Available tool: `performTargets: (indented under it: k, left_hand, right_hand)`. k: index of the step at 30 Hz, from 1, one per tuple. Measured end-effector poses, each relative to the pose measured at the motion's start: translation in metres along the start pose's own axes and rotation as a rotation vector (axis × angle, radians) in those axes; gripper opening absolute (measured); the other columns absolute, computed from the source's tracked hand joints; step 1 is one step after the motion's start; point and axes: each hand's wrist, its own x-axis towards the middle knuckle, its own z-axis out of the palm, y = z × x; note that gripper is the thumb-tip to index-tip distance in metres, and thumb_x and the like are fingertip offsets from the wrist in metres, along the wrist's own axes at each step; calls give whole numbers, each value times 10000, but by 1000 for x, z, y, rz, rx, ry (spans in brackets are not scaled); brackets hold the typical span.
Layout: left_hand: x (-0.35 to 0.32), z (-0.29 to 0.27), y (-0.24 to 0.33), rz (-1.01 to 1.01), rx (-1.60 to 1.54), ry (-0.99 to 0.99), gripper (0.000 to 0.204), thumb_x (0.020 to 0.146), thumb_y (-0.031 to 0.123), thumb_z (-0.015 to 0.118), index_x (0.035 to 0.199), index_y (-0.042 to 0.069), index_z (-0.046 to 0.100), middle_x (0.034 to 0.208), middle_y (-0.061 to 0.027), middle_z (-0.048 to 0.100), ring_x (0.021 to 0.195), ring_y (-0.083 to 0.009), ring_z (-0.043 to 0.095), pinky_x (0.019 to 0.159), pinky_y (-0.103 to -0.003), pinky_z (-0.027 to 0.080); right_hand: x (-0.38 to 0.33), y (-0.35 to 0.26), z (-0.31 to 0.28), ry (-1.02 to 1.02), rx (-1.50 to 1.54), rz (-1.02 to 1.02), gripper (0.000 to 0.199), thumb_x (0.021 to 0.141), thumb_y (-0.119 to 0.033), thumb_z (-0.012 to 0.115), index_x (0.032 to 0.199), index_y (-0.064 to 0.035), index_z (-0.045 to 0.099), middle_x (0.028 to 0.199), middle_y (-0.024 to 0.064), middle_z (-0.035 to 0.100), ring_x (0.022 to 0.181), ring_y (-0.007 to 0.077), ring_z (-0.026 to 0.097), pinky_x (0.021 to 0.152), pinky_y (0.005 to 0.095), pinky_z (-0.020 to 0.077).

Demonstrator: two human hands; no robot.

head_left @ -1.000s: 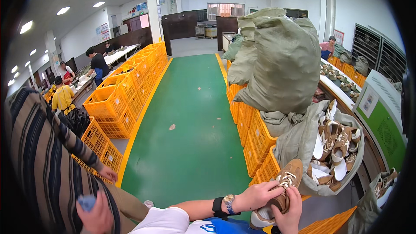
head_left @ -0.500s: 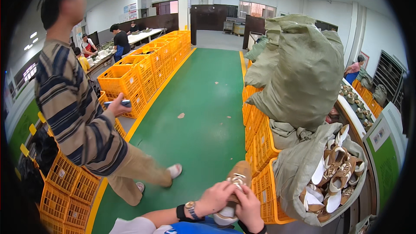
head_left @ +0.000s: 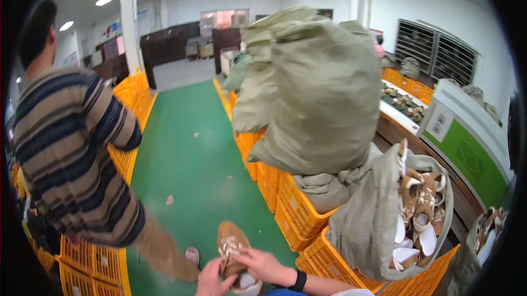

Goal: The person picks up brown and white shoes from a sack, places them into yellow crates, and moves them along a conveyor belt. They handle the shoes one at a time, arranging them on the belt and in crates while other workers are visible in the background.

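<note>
A brown sneaker (head_left: pixel 233 239) with white laces points its toe away from me at the lower middle. My left hand (head_left: pixel 212 278) grips its near left side, fingers bent around the ankle opening. From the right, my right hand (head_left: pixel 265 266) closes on the lace area, its fingertips pressed over the tongue; a black band (head_left: pixel 299 280) circles that wrist. The fingers cover part of the laces, so whether a lace end is pinched is hidden. White lining shows at the heel end.
To my right, an open grey-green sack (head_left: pixel 359 230) of brown-and-white sneakers sits on orange crates (head_left: pixel 299 216). A bulging closed sack (head_left: pixel 324 98) stands beyond. A person in a striped sweater (head_left: pixel 71 159) is close at left, beside more crates. A green walkway (head_left: pixel 186 159) runs between.
My view has swung to the right, so the sacks appear further left. The person in stripes now faces away, and the phone-like object in their hand is out of sight. Both my hands stay on the sneaker.
</note>
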Motion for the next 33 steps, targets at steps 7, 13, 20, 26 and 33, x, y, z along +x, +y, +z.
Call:
performTargets:
  k: [7,13,20,26,33]
  left_hand:
    - [143,-56,-75,-105,-381,-88,141,814,100,651,916,6,630,899,-96,618,793,-199,609,688,-271,495]
    - [271,-51,-146,-30,-379,-55,99,813,38,628,897,-13,615,891,-83,615,801,-152,590,702,-264,485]
    - [448,-57,-224,-63,-422,91,117,840,49,600,938,-10,624,901,-93,625,814,-183,610,725,-277,484]
    - [549,-84,-311,-325,-799,275,365,874,109,590,1210,28,473,1139,-84,540,1036,-172,538,885,-302,447]
    - [694,-103,-465,-541,-1254,422,577,860,220,633,1329,72,332,1297,-113,435,1181,-207,449,979,-366,390]
  right_hand:
    - [134,54,17,126,56,19,479,599,89,547,1053,-49,615,1033,140,617,910,294,625,755,325,529]
    - [240,147,53,237,93,14,492,562,120,544,1025,-26,627,1006,164,626,907,322,628,771,361,531]
    - [414,272,84,339,183,-73,501,580,144,555,1064,15,577,991,178,631,902,329,633,777,362,526]
    - [554,354,114,204,571,114,381,718,104,571,1089,20,555,1032,137,614,919,244,626,792,282,501]
    - [688,491,211,-94,2041,859,436,913,-174,506,1315,-47,392,1229,105,525,1101,212,536,925,344,447]
